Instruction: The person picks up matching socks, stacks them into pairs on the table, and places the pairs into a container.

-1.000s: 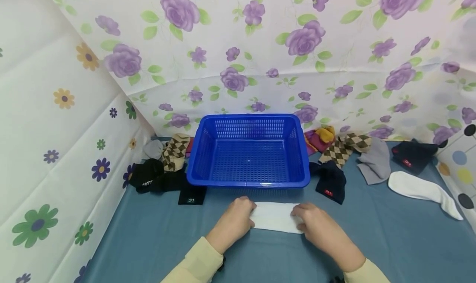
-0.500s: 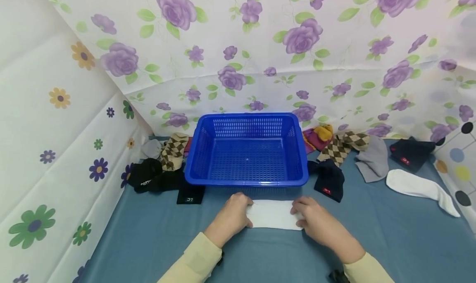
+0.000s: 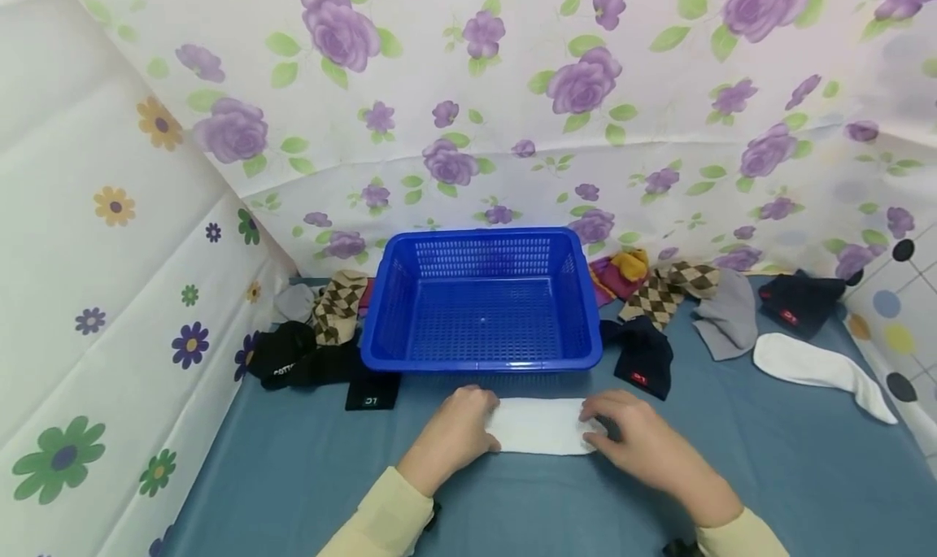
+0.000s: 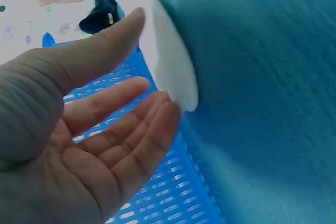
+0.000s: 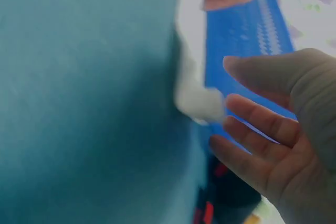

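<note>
A folded white sock (image 3: 540, 427) lies flat on the blue-green cloth in front of the blue basket (image 3: 483, 364). My left hand (image 3: 452, 433) is at its left end, thumb and fingers spread across the width; in the left wrist view the thumb (image 4: 100, 51) overlaps the sock and the fingertips reach its end. At the other end is my right hand (image 3: 638, 441), fingers apart and loosely bent. The right wrist view shows these fingers (image 5: 252, 156) beside the sock's rounded, slightly bunched end (image 5: 199, 103), with nothing held between them and the thumb.
Right of the basket lie a navy sock (image 3: 646, 358), a checkered sock (image 3: 651, 301), a grey sock (image 3: 725, 317), another navy sock (image 3: 798, 301) and a white sock (image 3: 820, 370). Black socks (image 3: 315, 362) and a checkered sock (image 3: 340, 309) lie left. Floral sheets (image 3: 512, 191) enclose the back and sides.
My right hand has loosened at the sock's right end and shifted slightly right, its fingers spreading. The left hand stays at the left end. The head view has shifted a little.
</note>
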`<state>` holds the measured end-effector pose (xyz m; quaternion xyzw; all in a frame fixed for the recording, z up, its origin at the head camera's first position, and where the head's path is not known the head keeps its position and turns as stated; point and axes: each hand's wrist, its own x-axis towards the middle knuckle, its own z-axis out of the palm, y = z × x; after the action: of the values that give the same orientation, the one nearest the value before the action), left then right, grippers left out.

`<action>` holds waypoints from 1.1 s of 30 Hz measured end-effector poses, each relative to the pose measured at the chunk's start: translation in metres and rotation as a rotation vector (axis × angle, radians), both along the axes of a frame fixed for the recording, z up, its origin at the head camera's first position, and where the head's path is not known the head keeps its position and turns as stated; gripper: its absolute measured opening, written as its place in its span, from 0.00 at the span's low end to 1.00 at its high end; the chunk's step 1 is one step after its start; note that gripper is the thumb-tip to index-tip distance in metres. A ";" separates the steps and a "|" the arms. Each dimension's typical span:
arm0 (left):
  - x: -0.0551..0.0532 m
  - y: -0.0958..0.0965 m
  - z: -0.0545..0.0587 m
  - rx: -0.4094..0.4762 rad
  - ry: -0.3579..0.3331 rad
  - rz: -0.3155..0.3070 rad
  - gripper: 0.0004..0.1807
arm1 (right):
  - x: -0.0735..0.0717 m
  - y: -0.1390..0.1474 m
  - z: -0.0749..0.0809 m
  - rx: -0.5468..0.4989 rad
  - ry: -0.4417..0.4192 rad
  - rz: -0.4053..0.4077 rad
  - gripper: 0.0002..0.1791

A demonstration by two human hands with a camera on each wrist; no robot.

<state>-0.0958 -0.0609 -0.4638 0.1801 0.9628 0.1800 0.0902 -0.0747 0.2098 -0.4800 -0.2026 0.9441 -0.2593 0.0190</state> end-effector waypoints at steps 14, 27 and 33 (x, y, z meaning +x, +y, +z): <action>0.008 -0.020 0.013 -0.015 0.190 0.030 0.09 | -0.027 0.131 0.043 0.003 0.192 -0.506 0.16; 0.007 -0.036 0.011 -0.071 0.222 0.042 0.10 | -0.037 0.229 0.009 0.284 -0.224 -0.890 0.49; 0.004 -0.037 0.010 -0.095 0.250 0.031 0.09 | -0.037 0.242 -0.010 0.306 -0.378 -0.847 0.57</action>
<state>-0.0914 -0.0982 -0.4534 0.1816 0.9767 0.1116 -0.0246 -0.1116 0.4520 -0.4897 0.2551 0.9508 -0.1349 0.1127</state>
